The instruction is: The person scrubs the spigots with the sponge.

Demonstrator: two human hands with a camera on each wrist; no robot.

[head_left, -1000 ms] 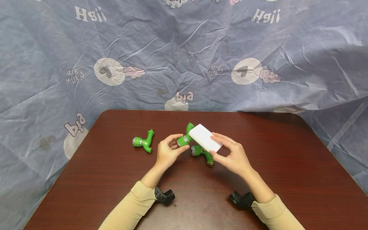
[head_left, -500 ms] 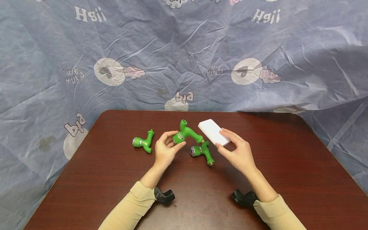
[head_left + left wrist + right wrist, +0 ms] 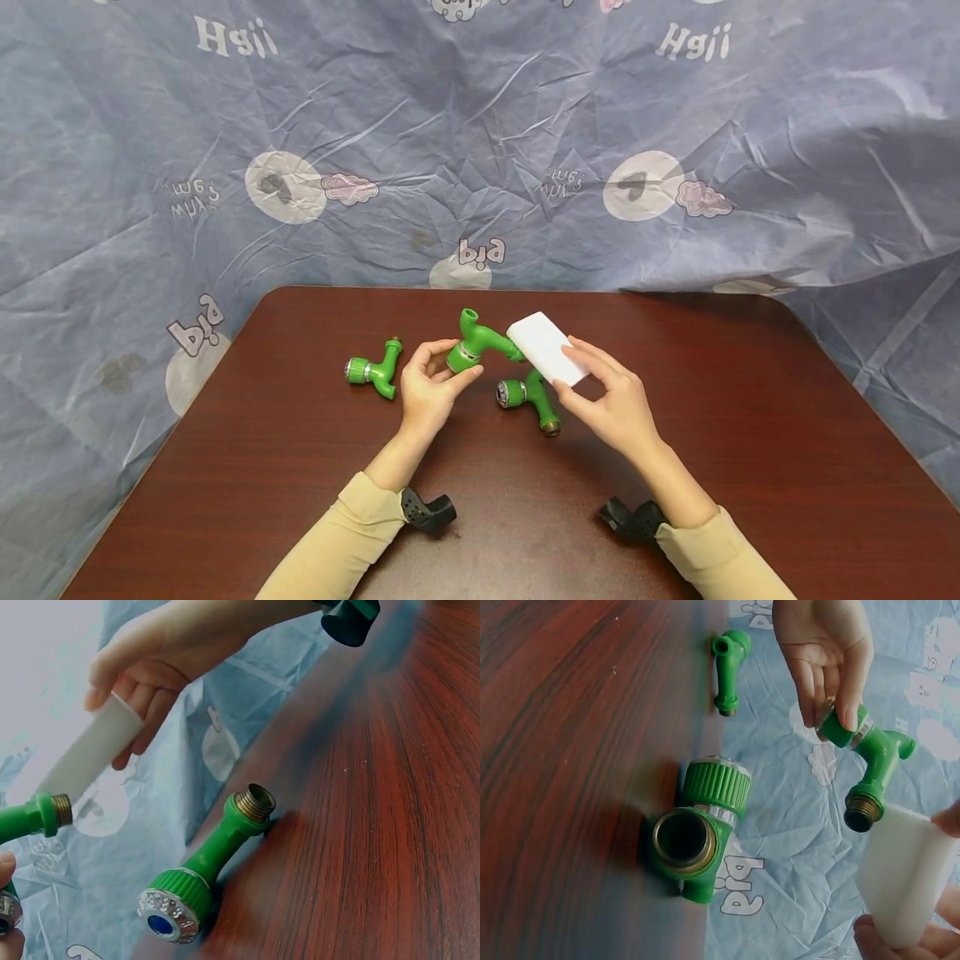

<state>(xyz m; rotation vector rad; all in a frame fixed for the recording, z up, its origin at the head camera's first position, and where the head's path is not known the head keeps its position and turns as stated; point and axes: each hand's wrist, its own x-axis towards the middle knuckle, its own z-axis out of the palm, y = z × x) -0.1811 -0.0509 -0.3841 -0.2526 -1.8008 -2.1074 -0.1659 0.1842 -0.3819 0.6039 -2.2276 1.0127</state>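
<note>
My left hand (image 3: 427,396) pinches a green faucet (image 3: 483,337) by its ribbed knob, raised above the table. The faucet's spout points up and its brass-threaded end (image 3: 61,810) faces right. Between the thumb and fingers of my right hand (image 3: 618,404) is a white sponge block (image 3: 547,348), tilted. In the head view the sponge overlaps the faucet's threaded end; the right wrist view has its edge right at the threads. A second green faucet (image 3: 513,393) lies on the table below the hands. Left of my left hand lies a third green faucet (image 3: 373,372).
The dark red-brown wooden table (image 3: 712,400) spreads around the hands. A blue-grey printed cloth (image 3: 465,150) hangs behind it. Black wrist mounts (image 3: 429,511) sit at both cuffs.
The sponge first moved right, off the faucet, then came back left to its threaded end. My left hand moved slightly left and up with the faucet. The two faucets on the table stayed put.
</note>
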